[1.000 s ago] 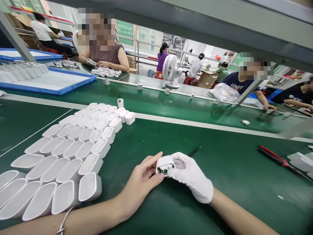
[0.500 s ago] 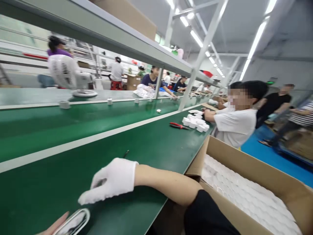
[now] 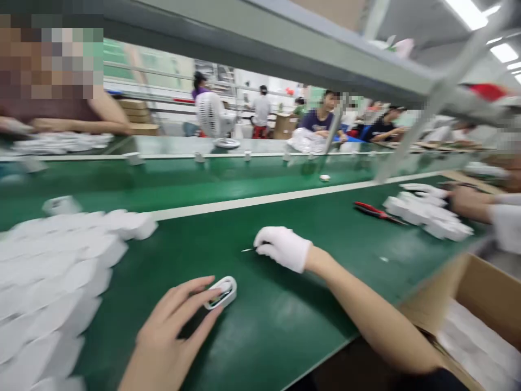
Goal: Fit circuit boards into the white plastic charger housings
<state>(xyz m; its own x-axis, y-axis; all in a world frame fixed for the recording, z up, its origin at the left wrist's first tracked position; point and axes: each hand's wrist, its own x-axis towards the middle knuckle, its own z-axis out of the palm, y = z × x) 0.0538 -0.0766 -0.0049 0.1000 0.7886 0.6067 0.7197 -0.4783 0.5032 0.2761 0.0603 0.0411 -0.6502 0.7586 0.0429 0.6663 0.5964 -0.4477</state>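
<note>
Head view, pretty blurry: left hand [image 3: 171, 331] has its fingers on a small white casing [image 3: 221, 291] lying on the green bench [image 3: 285, 326] — insides too smeared to read. Right of the casing, the gloved right hand [image 3: 284, 248] pinches a thin tool [image 3: 248, 250], mostly hidden.

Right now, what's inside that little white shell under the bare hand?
The white shell lies open side up on the green belt. Dark and shiny parts show inside, too blurred to identify. The left hand has its fingertips on one end, covering that part.
</note>
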